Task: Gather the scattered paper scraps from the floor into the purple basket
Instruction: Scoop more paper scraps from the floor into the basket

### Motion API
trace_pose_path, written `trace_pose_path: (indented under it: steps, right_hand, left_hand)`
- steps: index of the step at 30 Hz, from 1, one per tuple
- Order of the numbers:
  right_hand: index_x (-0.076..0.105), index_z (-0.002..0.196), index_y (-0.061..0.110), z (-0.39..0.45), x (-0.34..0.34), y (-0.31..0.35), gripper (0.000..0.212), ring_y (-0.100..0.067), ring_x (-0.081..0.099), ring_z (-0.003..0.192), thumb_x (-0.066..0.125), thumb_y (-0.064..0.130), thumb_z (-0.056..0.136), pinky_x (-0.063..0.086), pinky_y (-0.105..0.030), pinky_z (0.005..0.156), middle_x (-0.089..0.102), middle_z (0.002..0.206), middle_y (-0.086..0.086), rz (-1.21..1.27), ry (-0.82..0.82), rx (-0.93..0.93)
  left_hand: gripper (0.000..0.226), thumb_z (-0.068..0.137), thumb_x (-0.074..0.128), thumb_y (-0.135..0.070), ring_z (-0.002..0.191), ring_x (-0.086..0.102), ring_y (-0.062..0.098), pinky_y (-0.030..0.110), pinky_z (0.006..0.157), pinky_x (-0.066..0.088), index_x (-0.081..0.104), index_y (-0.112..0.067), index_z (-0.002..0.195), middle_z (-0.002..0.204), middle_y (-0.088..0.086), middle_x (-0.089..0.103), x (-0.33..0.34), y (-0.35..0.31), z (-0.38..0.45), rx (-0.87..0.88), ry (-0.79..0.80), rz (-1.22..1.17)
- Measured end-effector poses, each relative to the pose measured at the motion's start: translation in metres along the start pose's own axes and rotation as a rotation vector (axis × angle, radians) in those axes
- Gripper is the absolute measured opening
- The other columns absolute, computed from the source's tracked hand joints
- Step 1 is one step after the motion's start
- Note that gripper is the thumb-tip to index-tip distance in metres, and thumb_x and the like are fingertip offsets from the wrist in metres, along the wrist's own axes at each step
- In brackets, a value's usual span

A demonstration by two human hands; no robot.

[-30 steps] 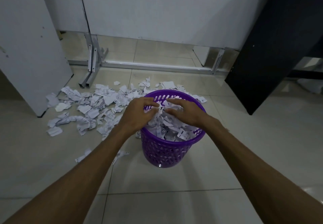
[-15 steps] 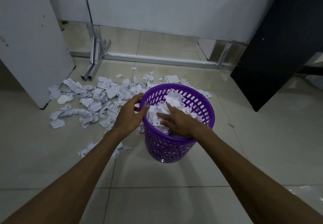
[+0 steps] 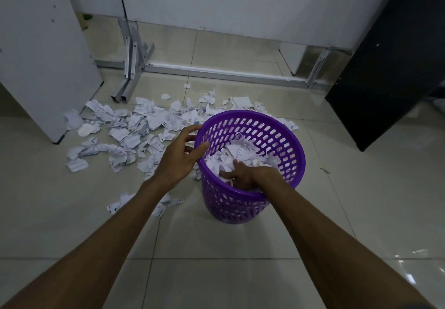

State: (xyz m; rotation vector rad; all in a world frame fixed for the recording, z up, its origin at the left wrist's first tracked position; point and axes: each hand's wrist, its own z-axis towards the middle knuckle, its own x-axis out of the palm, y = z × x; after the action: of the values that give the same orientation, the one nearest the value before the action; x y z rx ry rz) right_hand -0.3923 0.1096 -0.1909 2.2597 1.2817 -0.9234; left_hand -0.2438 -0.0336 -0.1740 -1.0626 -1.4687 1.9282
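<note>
- Head view: purple basket stands upright on the floor, part full.
- Right hand is inside it, fingers spread flat, pressing paper down; prob. holding nothing, fingertips half buried.
- Left hand holds the near-left rim, thumb inside.
- Paper scraps spread left & behind the basket, so left hand is nearer.
</note>
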Motion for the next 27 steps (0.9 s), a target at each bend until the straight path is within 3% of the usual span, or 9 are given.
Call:
trace_pose_path:
  steps: [3,6,9,12,16,19,23,25,27]
  right_hand:
    - [0.013,0.153,0.045,-0.001,-0.003,-0.003,0.051,-0.033,-0.008,0.151,0.032,0.039,0.106,0.004,-0.055,0.120,-0.013,0.164,-0.011,0.131,-0.016,-0.021]
    - [0.040,0.145,0.043,-0.019,-0.017,-0.010,0.042,-0.031,0.020,0.149,0.041,0.040,0.103,0.018,-0.046,0.118,0.014,0.164,-0.008,0.345,-0.137,-0.075]
    - [0.060,0.129,0.042,-0.046,-0.038,-0.016,0.034,-0.025,0.046,0.133,0.050,0.048,0.098,0.035,-0.043,0.112,0.047,0.150,0.001,0.457,-0.232,-0.117]
    - [0.072,0.110,0.037,-0.068,-0.055,-0.017,0.027,-0.021,0.054,0.122,0.055,0.050,0.094,0.042,-0.040,0.104,0.060,0.136,0.002,0.495,-0.395,-0.107]
    - [0.074,0.109,0.026,-0.085,-0.071,0.003,0.024,-0.011,0.061,0.106,0.058,0.039,0.096,0.048,-0.032,0.091,0.069,0.119,0.004,0.496,-0.644,-0.189]
    - [0.071,0.115,0.022,-0.087,-0.082,0.043,0.023,-0.006,0.060,0.095,0.058,0.031,0.098,0.044,-0.018,0.078,0.068,0.115,0.003,0.466,-0.770,-0.318]
    - [0.067,0.118,0.019,-0.073,-0.087,0.115,0.023,-0.006,0.062,0.094,0.058,0.027,0.098,0.049,-0.014,0.079,0.066,0.118,0.000,0.421,-0.727,-0.499]
    - [0.066,0.121,0.019,-0.053,-0.075,0.148,0.027,-0.014,0.062,0.102,0.058,0.031,0.098,0.050,-0.024,0.087,0.065,0.122,-0.004,0.416,-0.678,-0.517]
    - [0.061,0.128,0.019,-0.025,-0.051,0.172,0.035,-0.021,0.056,0.117,0.060,0.035,0.096,0.040,-0.021,0.093,0.059,0.131,-0.008,0.437,-0.616,-0.490]
  left_hand:
    - [0.044,0.092,0.059,-0.041,0.084,0.064,-0.002,0.013,0.056,0.051,0.046,-0.033,0.134,0.112,-0.015,0.056,-0.001,0.001,0.001,-0.012,0.015,-0.003]
    - [0.045,0.093,0.059,-0.041,0.085,0.062,-0.011,0.014,0.056,0.052,0.045,-0.034,0.135,0.119,-0.007,0.057,-0.001,0.002,0.000,-0.023,0.033,-0.021]
    - [0.051,0.089,0.059,-0.048,0.086,0.066,0.003,0.025,0.063,0.059,0.046,-0.035,0.136,0.126,0.000,0.058,-0.004,-0.001,0.000,-0.025,0.028,0.037]
    - [0.067,0.082,0.054,-0.065,0.096,0.065,0.017,0.043,0.081,0.058,0.042,-0.035,0.141,0.135,0.002,0.056,-0.012,-0.005,0.000,-0.021,0.024,0.199]
    - [0.077,0.077,0.047,-0.073,0.111,0.059,0.021,0.044,0.092,0.051,0.040,-0.032,0.142,0.139,0.002,0.054,-0.028,-0.005,-0.002,-0.104,-0.044,0.186]
    - [0.067,0.086,0.051,-0.064,0.109,0.058,0.019,0.039,0.089,0.051,0.042,-0.026,0.140,0.135,0.002,0.056,-0.050,0.008,-0.003,-0.143,-0.095,0.218]
    - [0.059,0.089,0.054,-0.058,0.098,0.061,0.015,0.024,0.068,0.047,0.046,-0.022,0.136,0.121,-0.002,0.059,-0.084,0.035,-0.013,-0.203,-0.119,0.200]
    - [0.049,0.093,0.059,-0.041,0.100,0.060,0.016,0.026,0.073,0.050,0.049,-0.015,0.133,0.124,0.001,0.060,-0.098,0.053,-0.020,-0.218,-0.114,0.197]
    - [0.043,0.092,0.063,-0.016,0.103,0.060,0.022,0.037,0.086,0.051,0.050,-0.011,0.133,0.129,0.009,0.059,-0.108,0.071,-0.026,-0.258,-0.112,0.139]
